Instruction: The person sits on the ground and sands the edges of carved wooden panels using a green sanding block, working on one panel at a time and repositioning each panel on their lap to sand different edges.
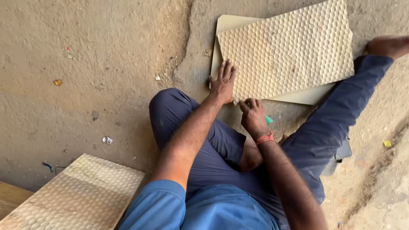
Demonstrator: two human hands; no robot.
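Panel: we see a cream dimpled panel (pixel 289 51) lying flat on the concrete floor (pixel 106 64), ahead of our legs, its near left corner under our hands.
Backing: it rests askew on a smooth cream sheet (pixel 226 25), whose edges show beyond it at upper left and lower right.
Left hand: our left hand (pixel 222 83) lies palm down on the panel's left edge, fingers (pixel 226 68) spread and flat, gripping nothing.
Right hand: our right hand (pixel 253 116) is curled tight around a small teal tool (pixel 269 120) at the panel's near edge; only the tool's end shows, so we cannot tell its kind.
Wrist: a red thread band (pixel 265 138) circles it.
Legs: dark blue trousers (pixel 324 127), the right leg stretched beside the sheet.
Further off: a stack of dimpled panels (pixel 81 194) lies at lower left, well apart.
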